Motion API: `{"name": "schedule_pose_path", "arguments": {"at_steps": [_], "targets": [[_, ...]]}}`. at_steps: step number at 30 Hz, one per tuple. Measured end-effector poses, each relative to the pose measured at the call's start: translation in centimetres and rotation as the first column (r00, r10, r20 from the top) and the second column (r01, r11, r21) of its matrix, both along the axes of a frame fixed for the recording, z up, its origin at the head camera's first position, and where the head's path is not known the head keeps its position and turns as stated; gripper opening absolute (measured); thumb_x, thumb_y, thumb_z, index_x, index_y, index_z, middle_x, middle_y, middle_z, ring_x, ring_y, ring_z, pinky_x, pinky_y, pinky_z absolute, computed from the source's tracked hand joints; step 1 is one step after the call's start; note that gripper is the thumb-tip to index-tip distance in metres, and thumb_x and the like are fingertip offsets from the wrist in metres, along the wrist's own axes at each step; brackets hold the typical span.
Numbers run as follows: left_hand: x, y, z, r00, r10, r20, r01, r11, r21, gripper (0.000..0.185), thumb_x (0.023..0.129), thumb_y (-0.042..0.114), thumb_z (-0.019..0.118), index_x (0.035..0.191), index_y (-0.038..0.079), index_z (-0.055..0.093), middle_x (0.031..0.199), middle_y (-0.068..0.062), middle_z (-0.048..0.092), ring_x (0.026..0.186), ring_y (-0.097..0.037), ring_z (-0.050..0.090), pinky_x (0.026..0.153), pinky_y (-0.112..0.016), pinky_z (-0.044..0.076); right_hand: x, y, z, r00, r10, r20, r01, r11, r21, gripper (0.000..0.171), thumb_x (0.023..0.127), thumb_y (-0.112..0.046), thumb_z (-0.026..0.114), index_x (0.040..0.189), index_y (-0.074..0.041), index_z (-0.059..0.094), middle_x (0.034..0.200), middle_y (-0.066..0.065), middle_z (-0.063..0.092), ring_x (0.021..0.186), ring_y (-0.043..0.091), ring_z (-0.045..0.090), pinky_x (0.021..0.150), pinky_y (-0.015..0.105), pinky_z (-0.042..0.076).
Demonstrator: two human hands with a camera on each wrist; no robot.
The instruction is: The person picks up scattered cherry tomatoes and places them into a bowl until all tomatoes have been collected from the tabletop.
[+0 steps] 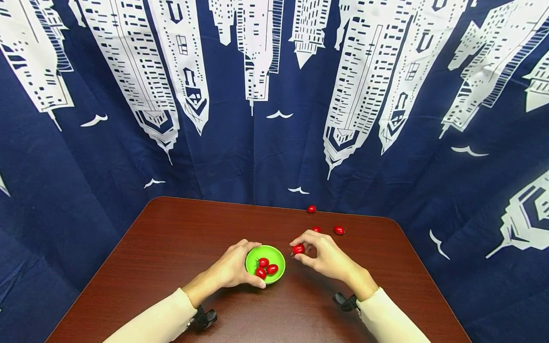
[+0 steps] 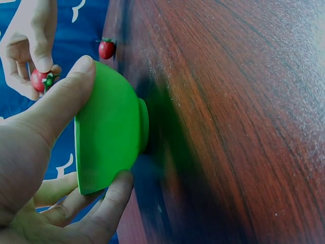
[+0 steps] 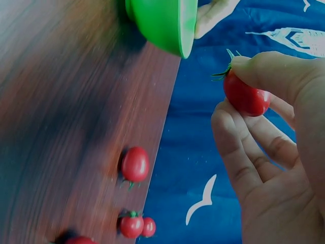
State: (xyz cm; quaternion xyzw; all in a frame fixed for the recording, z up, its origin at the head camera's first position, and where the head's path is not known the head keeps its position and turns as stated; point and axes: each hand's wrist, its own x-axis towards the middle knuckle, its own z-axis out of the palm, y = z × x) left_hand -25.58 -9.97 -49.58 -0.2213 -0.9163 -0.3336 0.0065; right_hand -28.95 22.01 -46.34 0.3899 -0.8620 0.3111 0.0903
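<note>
From where I stand, the person's left hand [image 1: 235,267] has its thumb and fingers spread around a small green bowl [image 1: 275,255], gripping it from the left side. The bowl sits over the middle of the dark reddish-brown wooden table [image 1: 193,238]; I can't tell whether its foot touches the wood. Inside lie three cherry tomatoes [image 1: 272,269], bunched close together, with some green stem showing among them.

The right hand [image 1: 328,257] is nearly closed, pinching another cherry tomato [image 1: 298,249] between thumb and fingertips. That one is in the air just to the right of the bowl, apart from its rim, its green stem end facing the bowl.

Four more tomatoes rest on the table beyond and around the right hand. One, mostly hidden from the head view by that hand, shows plainly in the right wrist view as the nearest tomato [image 3: 135,164]. Another peeks out just past the fingers [image 1: 316,229], a third lies further right [image 1: 339,230], and the last is by the far edge [image 1: 311,209].

Both arms wear cream sleeves [image 1: 154,317], with a black device [image 1: 205,318] at each wrist. Behind the table hangs a navy cloth [image 1: 236,157] printed with upside-down white skyscrapers [image 1: 358,81] and gulls.
</note>
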Motion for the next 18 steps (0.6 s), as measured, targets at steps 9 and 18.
{"name": "schedule_pose_path", "arguments": {"at_steps": [9,18], "targets": [[-0.2,0.0,-0.2,1.000,-0.003,0.004,0.003,1.000,-0.002,0.107,0.069,0.039,0.116,0.155,-0.001,0.068,0.128,-0.010,0.073,0.116,-0.025,0.070,0.104,-0.047,0.064,-0.2,-1.6,0.0,0.998,0.056,-0.014,-0.056,0.998,0.002,0.033,0.097,-0.005,0.093,0.126,-0.016,0.082,0.119,-0.003,0.084,0.098,0.010,0.077,0.081,0.026,0.064],[0.1,0.0,-0.2,1.000,-0.010,0.000,0.010,1.000,0.012,0.105,0.069,0.039,0.116,0.154,-0.003,0.068,0.128,-0.012,0.073,0.115,-0.026,0.070,0.101,-0.044,0.064,-0.4,-3.0,0.3,0.997,0.076,0.024,-0.077,0.997,0.024,0.030,0.101,-0.009,0.091,0.129,-0.009,0.082,0.121,-0.001,0.084,0.100,0.014,0.077,0.087,0.030,0.067]]}}
